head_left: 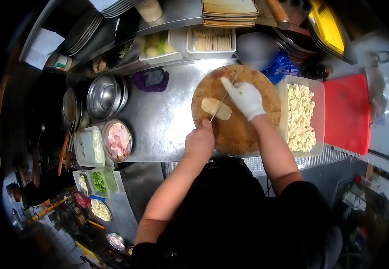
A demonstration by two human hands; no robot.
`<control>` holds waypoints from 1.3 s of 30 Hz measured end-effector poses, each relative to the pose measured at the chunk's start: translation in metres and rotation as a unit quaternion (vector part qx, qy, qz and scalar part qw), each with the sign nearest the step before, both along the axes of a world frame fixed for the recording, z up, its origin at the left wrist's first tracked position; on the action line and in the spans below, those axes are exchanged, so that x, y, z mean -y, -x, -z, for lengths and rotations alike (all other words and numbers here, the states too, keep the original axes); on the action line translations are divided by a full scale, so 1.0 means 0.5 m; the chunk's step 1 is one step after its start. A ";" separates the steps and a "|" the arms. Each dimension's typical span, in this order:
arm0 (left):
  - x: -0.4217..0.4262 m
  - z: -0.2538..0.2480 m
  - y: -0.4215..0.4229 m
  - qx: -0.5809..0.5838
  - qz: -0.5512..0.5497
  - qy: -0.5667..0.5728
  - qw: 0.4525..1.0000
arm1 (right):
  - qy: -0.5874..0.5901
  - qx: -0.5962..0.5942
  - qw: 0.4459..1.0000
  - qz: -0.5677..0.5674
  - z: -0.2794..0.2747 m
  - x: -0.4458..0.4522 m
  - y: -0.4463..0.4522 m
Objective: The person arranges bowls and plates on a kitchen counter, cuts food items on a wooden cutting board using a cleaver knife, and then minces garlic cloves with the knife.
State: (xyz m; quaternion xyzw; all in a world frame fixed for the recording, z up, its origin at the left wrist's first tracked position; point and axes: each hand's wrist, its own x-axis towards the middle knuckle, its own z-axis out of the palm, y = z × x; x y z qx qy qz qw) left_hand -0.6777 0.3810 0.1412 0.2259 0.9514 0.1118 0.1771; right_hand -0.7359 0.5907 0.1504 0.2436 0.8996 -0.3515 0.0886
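A round wooden chopping board (237, 139) lies in front of me. My left hand (200, 142), bare and closed, grips the handle end of a knife (218, 107) at the board's left edge. The thin blade slants up and to the right over the board. My right hand (246, 99) wears a white glove and reaches across the upper blade, its fingers stretched toward the upper left. Whether they press on the blade is hard to see. Under the blade's lower part lies a flat, pale tan oval piece of food (216, 109).
A clear tub of pale chopped strips (301, 117) stands right of the board, beside a red cutting board (347, 113). Left are steel bowls (103, 96) and a bowl of pinkish meat (117, 140). Behind, a white container holds pale slices (211, 40); a shelf carries stacked plates (229, 12).
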 end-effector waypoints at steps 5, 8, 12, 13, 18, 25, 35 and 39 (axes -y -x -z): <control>0.005 0.016 0.018 0.012 -0.002 0.017 1.000 | -0.051 0.057 0.995 -0.067 0.030 0.012 0.050; 0.003 0.019 0.028 0.016 0.010 0.025 1.000 | -0.040 0.071 0.994 -0.067 0.046 0.008 0.063; -0.002 0.035 0.036 0.004 0.023 0.028 0.999 | -0.037 0.075 0.994 -0.067 0.075 0.001 0.066; 0.000 0.049 0.036 0.005 0.023 0.027 0.999 | -0.030 0.080 0.994 -0.064 0.080 0.002 0.066; 0.002 0.076 0.036 0.026 0.007 0.009 1.000 | -0.024 0.068 0.995 -0.064 0.102 0.004 0.061; 0.018 0.071 0.046 0.018 0.004 -0.014 1.000 | -0.113 -0.157 0.976 -0.096 0.106 -0.025 -0.017; 0.139 0.023 0.011 -0.098 -0.157 -0.228 0.956 | -0.171 -0.136 0.946 -0.241 0.147 0.032 -0.104; 0.243 0.104 0.037 -0.160 -0.159 -0.043 0.973 | -0.183 -0.164 0.940 -0.238 0.148 0.032 -0.105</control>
